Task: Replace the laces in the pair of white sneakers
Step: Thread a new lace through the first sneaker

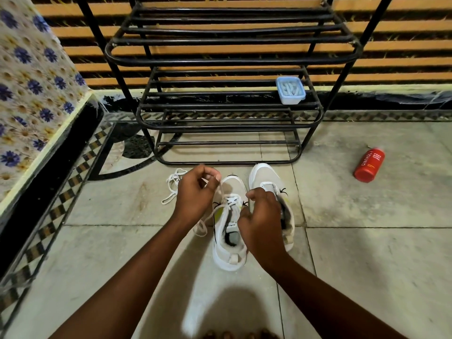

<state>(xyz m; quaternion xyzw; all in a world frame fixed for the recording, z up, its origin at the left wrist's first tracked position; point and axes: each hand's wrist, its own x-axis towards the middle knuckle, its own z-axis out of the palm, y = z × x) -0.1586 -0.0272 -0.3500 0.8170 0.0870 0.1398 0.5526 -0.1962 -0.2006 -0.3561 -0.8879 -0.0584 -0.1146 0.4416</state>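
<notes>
Two white sneakers stand side by side on the floor tiles, toes pointing away from me. The left sneaker has a white lace crossed through its front eyelets. My left hand pinches one end of that lace and holds it up above the toe. My right hand hovers over the shoe's right side with curled fingers; what it holds is hidden. The right sneaker shows no lace and is partly covered by my right hand. A loose white lace lies on the floor to the left.
A black metal shoe rack stands just beyond the sneakers, with a small blue-lidded plastic box on one shelf. A red bottle lies on the tiles to the right. A flower-patterned surface borders the left.
</notes>
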